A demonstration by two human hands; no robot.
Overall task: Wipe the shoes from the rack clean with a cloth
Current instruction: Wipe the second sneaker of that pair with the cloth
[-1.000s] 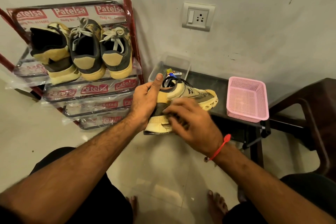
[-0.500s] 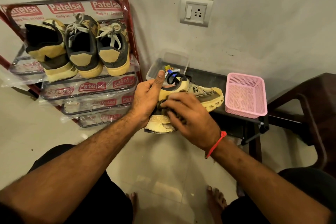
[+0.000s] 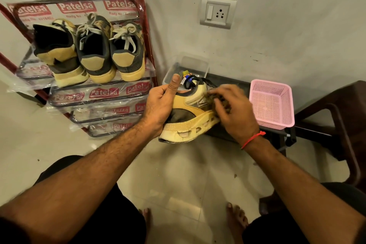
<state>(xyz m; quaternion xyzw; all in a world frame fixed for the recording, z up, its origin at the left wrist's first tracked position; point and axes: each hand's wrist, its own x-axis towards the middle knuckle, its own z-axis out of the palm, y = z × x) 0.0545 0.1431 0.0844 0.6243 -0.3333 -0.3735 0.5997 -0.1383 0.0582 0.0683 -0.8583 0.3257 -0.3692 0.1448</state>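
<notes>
Tiled floor (image 3: pixel 178 184), rack (image 3: pixel 142 25) beside. Left hand (image 3: pixel 160 109) grips the shoe (image 3: pixel 190 117) at its heel, steadying it; right hand (image 3: pixel 231 109), fingers curled, presses the cloth (image 3: pixel 214 98) against the upper.

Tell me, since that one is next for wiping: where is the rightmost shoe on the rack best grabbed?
Grip the rightmost shoe by its heel, coming from the front. Its heel faces out toward the person, toe tilted up against the rack, and the open collar gives fingers a hold.
</notes>
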